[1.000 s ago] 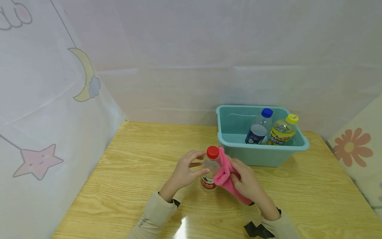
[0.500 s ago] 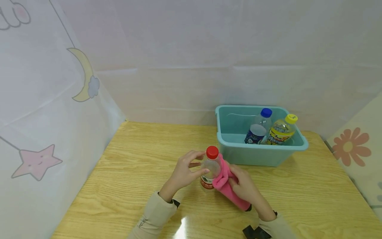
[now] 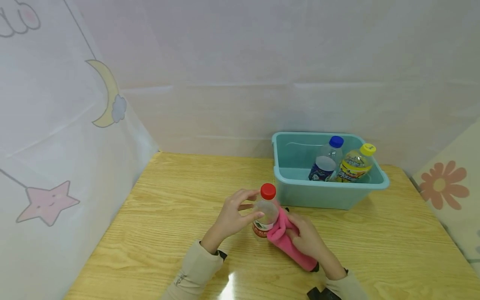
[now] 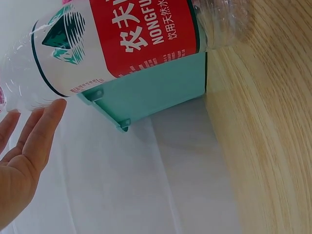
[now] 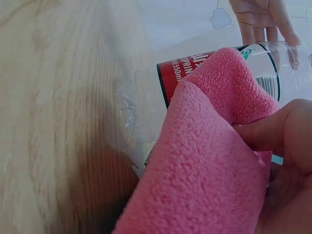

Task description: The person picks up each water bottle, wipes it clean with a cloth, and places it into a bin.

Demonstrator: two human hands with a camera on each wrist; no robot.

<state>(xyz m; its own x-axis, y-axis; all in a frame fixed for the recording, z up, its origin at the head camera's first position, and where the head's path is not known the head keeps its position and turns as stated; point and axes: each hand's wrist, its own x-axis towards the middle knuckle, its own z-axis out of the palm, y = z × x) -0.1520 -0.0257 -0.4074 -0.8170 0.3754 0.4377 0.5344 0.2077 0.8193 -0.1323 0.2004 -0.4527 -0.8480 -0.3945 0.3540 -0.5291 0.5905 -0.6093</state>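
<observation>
A clear plastic bottle (image 3: 267,214) with a red cap and a red-and-white label stands upright on the wooden table. My left hand (image 3: 234,213) steadies it near the shoulder, thumb on the near side and fingers behind; the left wrist view shows fingertips against the bottle (image 4: 146,36). On the other side, my right hand (image 3: 306,238) grips a folded pink cloth (image 3: 296,253). In the right wrist view the fluffy cloth (image 5: 195,161) lies against the bottle, covering part of its label. The thumb (image 5: 265,131) presses into a fold, and the other right fingers are partly hidden.
Behind the hands, near the back wall, sits a light blue plastic bin (image 3: 315,193). Inside it lean a bottle with a blue cap (image 3: 325,161) and a bottle with a yellow cap (image 3: 354,164). A printed sheet (image 3: 232,112) forms the backdrop.
The right hand and pink cloth have slid down along the bottle, toward the near side, uncovering more of its upper part. The left hand and bottle stay almost where they were.
</observation>
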